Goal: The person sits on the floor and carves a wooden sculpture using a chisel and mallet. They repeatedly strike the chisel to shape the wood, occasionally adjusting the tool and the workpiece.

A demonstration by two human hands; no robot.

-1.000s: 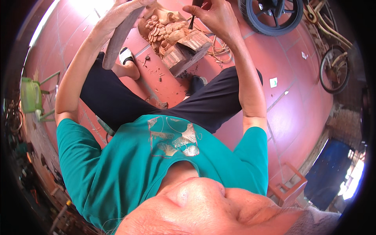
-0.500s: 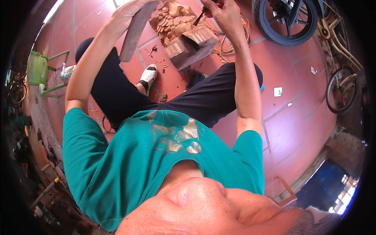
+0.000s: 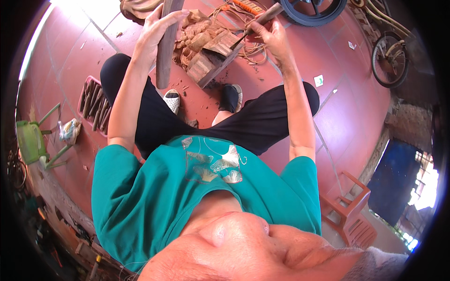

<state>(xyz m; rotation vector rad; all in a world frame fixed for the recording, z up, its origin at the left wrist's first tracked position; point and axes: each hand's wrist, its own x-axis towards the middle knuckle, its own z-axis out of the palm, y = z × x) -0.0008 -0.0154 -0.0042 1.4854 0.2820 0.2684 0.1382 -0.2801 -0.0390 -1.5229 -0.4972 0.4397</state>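
Note:
On the floor in front of my knees lies a brown wood carving (image 3: 194,37), knobbly on its far part, with a squared block end (image 3: 202,68) towards me. My left hand (image 3: 152,35) is closed around a long, flat, dark wooden bar (image 3: 165,58), held nearly upright at the carving's left side. In my right hand (image 3: 274,40) is a chisel (image 3: 269,14) with a wooden handle, gripped between thumb and fingers. Its thin dark blade slants down to the left, over the block's right part; whether the tip touches the wood I cannot tell.
Left of my knee sits a pink basket (image 3: 81,95) of long dark tools, near a green chair (image 3: 32,141) and a plastic bag (image 3: 70,130). Coiled cords (image 3: 257,55) and a motorcycle wheel (image 3: 315,18) are beyond my right hand. Wood chips lie around the block.
The view has shifted, bringing the basket into sight. The bar stands more upright. My right hand has turned, so the chisel's handle now shows; the blade still points down at the block.

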